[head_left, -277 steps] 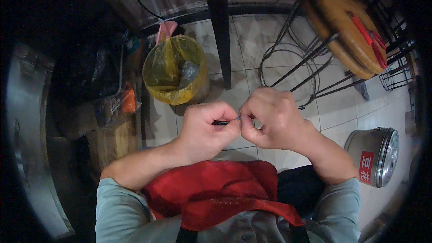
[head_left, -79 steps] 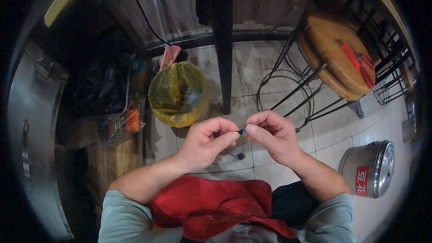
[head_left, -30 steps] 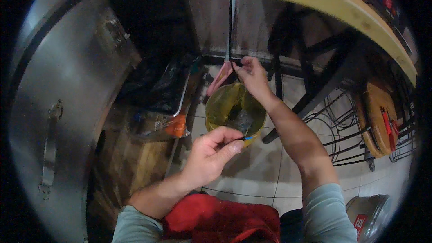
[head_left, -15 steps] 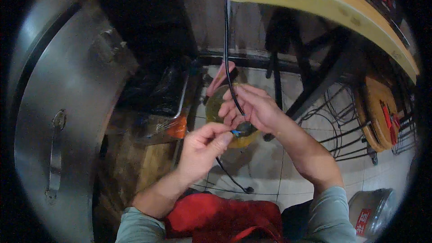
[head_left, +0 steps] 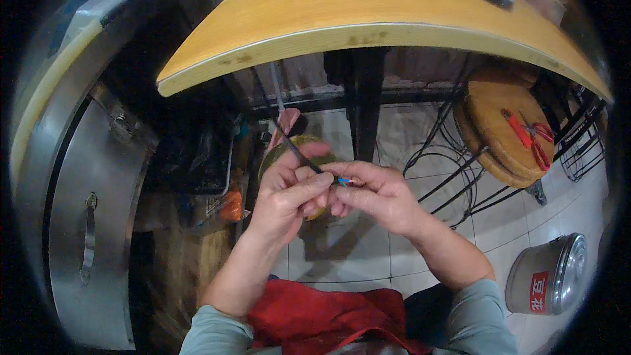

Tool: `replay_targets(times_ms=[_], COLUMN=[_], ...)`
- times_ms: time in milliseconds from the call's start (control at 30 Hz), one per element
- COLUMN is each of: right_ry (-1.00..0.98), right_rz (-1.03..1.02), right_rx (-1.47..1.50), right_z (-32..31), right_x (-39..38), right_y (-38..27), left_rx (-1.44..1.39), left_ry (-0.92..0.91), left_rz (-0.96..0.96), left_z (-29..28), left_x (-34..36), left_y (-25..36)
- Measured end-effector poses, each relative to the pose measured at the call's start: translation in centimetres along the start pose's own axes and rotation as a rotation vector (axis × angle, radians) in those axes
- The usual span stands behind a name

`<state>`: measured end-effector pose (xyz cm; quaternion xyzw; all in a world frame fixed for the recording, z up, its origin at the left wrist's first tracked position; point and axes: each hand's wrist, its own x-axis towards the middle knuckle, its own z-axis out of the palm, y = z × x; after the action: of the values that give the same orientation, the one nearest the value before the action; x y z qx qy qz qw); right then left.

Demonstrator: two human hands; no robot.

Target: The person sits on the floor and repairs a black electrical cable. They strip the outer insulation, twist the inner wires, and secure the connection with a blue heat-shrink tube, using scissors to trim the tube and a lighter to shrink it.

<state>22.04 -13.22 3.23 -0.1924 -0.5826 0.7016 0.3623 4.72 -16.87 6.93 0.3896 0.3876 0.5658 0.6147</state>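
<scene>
A black cable (head_left: 294,146) runs down from under the table to my hands. My left hand (head_left: 286,190) is closed round the cable near its lower end, thumb pressed against the fingers. At that end, stripped blue wires (head_left: 344,182) stick out, with a lighter, copper-coloured tip beside them. My right hand (head_left: 384,198) meets the left and pinches these wires between thumb and fingers. Exactly how many strands there are is too small to tell. Behind the hands, a round greenish-yellow container (head_left: 269,164) stands on the floor, partly covered.
The wooden tabletop (head_left: 368,10) spans the far side above my hands. Red-handled hand tools (head_left: 539,148) lie on a round wooden stool (head_left: 486,125) at the right. A lidded metal bucket (head_left: 526,276) stands lower right; a steel cabinet (head_left: 105,223) is at the left.
The view has shifted, showing more tabletop. My left hand has moved from the wire tips onto the black cable; my right hand now pinches the wires. The cable piece hanging below is no longer visible.
</scene>
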Motion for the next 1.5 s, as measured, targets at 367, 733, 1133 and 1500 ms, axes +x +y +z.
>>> replay_targets(times_ms=[367,733,1133,1500], right_ry=[0.169,0.279,0.284,0.269], right_rz=[-0.164,-0.246,-0.235,-0.188], right_rx=[-0.17,-0.374,-0.255,-0.275], right_z=[-0.4,0.1,0.8,-0.1], right_x=[-3.8,-2.2,-1.0,-0.5], right_y=[-1.4,-1.2,-0.2,-0.2], left_rx=[0.095,0.068,0.139,0.176], left_ry=[-0.094,-0.15,-0.102,-0.099], left_rz=[0.049,-0.004,0.097,0.116], left_z=[2.2,1.0,-1.0,-2.2], left_x=[0.6,1.3,1.4,1.6], left_y=[-0.8,-0.5,0.2,-1.1])
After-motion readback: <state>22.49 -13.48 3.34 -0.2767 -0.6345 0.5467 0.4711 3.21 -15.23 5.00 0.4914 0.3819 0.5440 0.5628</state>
